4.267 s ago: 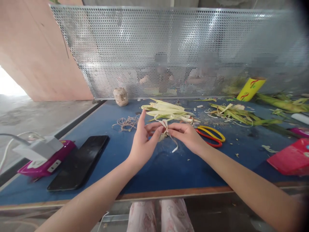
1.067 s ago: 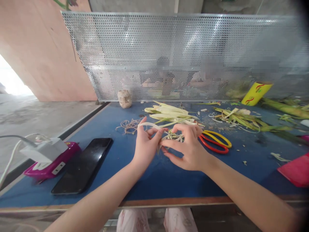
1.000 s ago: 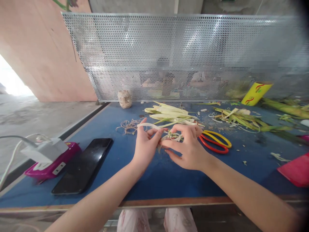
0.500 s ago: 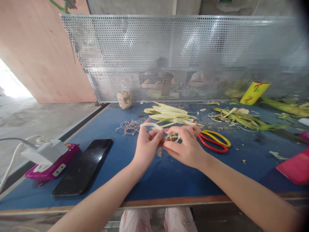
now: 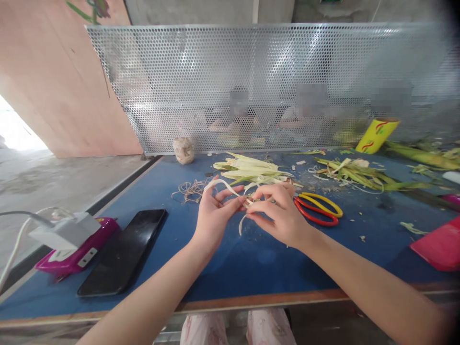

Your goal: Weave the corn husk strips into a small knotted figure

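Observation:
Above the blue table, my left hand [image 5: 215, 213] pinches pale corn husk strips [image 5: 226, 185] between thumb and fingers. One strip arches up over that hand, and another end hangs below the fingertips. My right hand [image 5: 282, 213] is closed on the same small husk bundle from the other side, its fingertips meeting the left ones. Fingers hide most of the bundle's middle. Just behind lies a pile of pale green corn husks [image 5: 247, 167]. Scissors with red and yellow handles [image 5: 318, 209] rest beside my right wrist. A tangle of thin string [image 5: 190, 190] lies left of my left hand.
A black phone [image 5: 124, 254] and a purple power strip [image 5: 77, 254] with a white charger [image 5: 66, 232] are at left. A wrapped lump [image 5: 183, 150] stands before the perforated metal screen [image 5: 201, 72]. More husks [image 5: 355, 172], a yellow tube [image 5: 377, 136] and a red object [image 5: 438, 247] are at right.
Both hands stay together at the husk bundle. Since half a second ago the right fingers have shifted, and a strip end now hangs plainly below the fingertips. The view has tilted slightly.

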Demonstrator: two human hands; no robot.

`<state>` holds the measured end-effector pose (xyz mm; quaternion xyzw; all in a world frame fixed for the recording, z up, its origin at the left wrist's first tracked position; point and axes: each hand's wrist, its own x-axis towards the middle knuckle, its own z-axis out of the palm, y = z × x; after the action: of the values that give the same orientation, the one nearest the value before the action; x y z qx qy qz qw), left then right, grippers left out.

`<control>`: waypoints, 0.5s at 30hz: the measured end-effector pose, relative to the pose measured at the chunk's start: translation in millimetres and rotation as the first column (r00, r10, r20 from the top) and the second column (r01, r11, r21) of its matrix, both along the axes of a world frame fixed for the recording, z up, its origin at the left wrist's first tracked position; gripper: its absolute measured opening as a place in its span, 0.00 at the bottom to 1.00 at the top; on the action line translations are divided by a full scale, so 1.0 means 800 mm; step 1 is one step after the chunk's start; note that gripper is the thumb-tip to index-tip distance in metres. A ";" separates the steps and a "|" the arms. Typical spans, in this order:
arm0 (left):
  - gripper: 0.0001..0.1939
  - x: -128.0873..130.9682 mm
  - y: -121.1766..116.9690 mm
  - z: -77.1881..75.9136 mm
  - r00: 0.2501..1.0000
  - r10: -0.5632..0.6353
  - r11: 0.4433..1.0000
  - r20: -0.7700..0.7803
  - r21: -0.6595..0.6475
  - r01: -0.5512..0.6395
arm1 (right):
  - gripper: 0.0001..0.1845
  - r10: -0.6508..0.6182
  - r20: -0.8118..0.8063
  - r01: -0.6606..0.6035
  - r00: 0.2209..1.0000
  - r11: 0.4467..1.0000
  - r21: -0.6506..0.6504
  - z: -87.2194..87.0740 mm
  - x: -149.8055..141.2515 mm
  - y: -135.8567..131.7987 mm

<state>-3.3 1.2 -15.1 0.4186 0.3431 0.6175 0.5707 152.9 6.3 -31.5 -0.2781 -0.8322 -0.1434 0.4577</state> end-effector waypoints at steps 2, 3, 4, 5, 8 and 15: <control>0.33 -0.001 0.001 -0.001 1.000 0.007 1.000 -0.001 0.003 -0.007 | 0.01 0.004 -0.077 -0.007 0.997 0.999 -0.041 0.000 0.000 0.003; 0.34 -0.001 0.002 -0.001 1.000 0.012 1.000 -0.006 0.005 -0.012 | 0.01 0.001 -0.117 -0.009 0.993 0.998 -0.067 0.001 0.000 0.004; 0.34 -0.001 0.003 -0.002 1.000 0.014 1.000 -0.012 0.009 -0.014 | 0.02 -0.002 -0.154 -0.014 0.988 0.995 -0.100 0.001 0.000 0.005; 0.35 -0.001 0.004 -0.002 1.000 0.016 1.000 -0.019 0.018 -0.016 | 0.02 -0.005 -0.190 -0.022 0.982 0.990 -0.142 0.000 -0.001 0.006; 0.36 0.000 0.004 -0.003 0.999 0.030 0.998 -0.041 0.061 -0.027 | 0.02 -0.027 -0.273 -0.058 0.962 0.953 -0.298 -0.002 -0.003 0.006; 0.41 0.005 -0.003 -0.001 0.990 0.008 0.992 -0.140 0.129 0.010 | 0.04 -0.048 -0.475 -0.296 0.878 0.727 -0.620 -0.006 -0.008 0.006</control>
<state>0.4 -1.5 -16.1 0.4972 0.3416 0.6073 0.5170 146.8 10.9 -36.1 -0.3927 -0.7106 0.2707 0.5172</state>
